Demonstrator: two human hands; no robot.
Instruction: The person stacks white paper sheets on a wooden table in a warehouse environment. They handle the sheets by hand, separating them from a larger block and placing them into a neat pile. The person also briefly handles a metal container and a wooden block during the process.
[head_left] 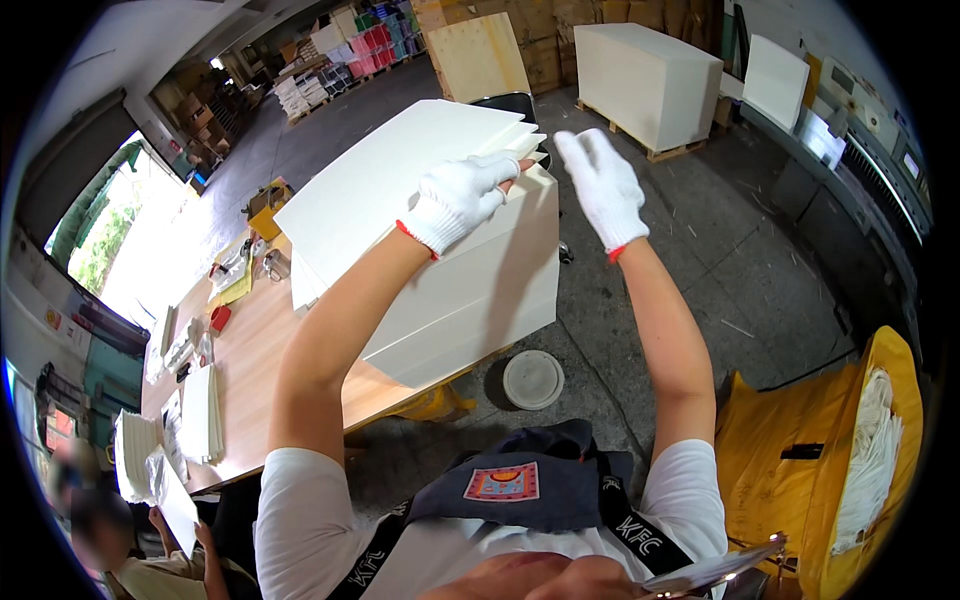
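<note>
A tall stack of large white sheets (480, 290) stands on the wooden table, its top sheets (400, 150) skewed and fanned at the far right corner. My left hand (455, 203), in a white knit glove with a red cuff, is at the right edge of the upper sheets. Its fingers are bent around that edge, and one bare fingertip shows through the glove. My right hand (602, 188), gloved the same way, is raised in the air just right of the stack. The fingers are stretched out and hold nothing.
The wooden table (265, 365) carries paper bundles (202, 412) and small tools on its left. A round lidded bucket (533, 380) stands on the floor. At right are a yellow cloth bin (790, 440) and a machine (850, 190). Another white stack (650, 85) sits on a pallet. A person handles paper at lower left.
</note>
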